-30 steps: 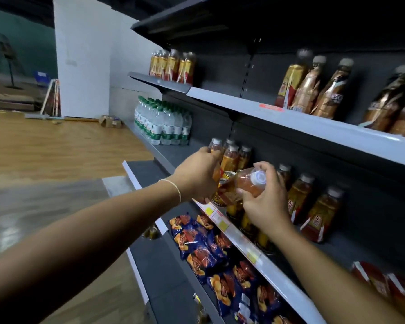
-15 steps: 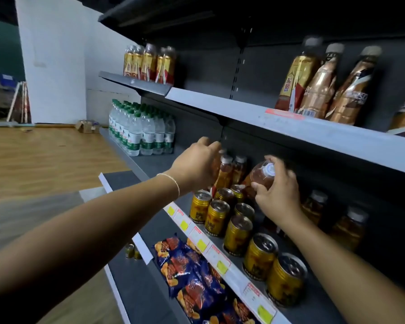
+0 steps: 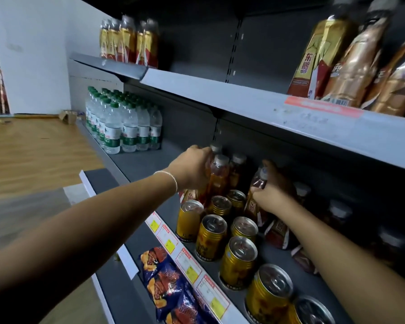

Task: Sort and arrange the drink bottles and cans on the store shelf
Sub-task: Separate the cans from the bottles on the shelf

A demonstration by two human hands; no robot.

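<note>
Reaching into the middle shelf (image 3: 145, 164) with both arms.

Left hand (image 3: 192, 170): fingers curled round the left side of a small cluster of amber bottles (image 3: 219, 178) with pale caps, standing upright at the back of the shelf. Fingertips lie just beside the rearmost cap. Which bottle of the cluster it grasps, cannot tell. Thin bracelet (image 3: 171, 177) on the left wrist.

Right hand (image 3: 274, 191): fingers clenched round the neck and shoulder of a leaning bottle (image 3: 253, 204). It tilts with its cap toward the back, and the cap shows above the knuckles. Its base sits down among the other stock, right of the amber cluster and just behind the cans.

Gold cans (image 3: 211, 237): upright in rows along the front of the same shelf, pull-tab tops up, running from beside the amber bottles toward the lower right. Near cans blurred.

More dark bottles (image 3: 339, 211) farther right on this shelf, in shadow; labels unreadable.

Water bottles (image 3: 124, 123) with green caps and labels: packed block at the far left end of the middle shelf, well apart from both hands.

Upper shelf (image 3: 243, 101): a group of gold-and-red bottles (image 3: 129, 40) at the left end, larger gold and bronze bottles (image 3: 351, 59) at the right.

Price tags (image 3: 187, 263) line the front edge of the middle shelf. Blue snack bags (image 3: 171, 284) lie on the shelf below. Wood floor (image 3: 33, 150) at left.
</note>
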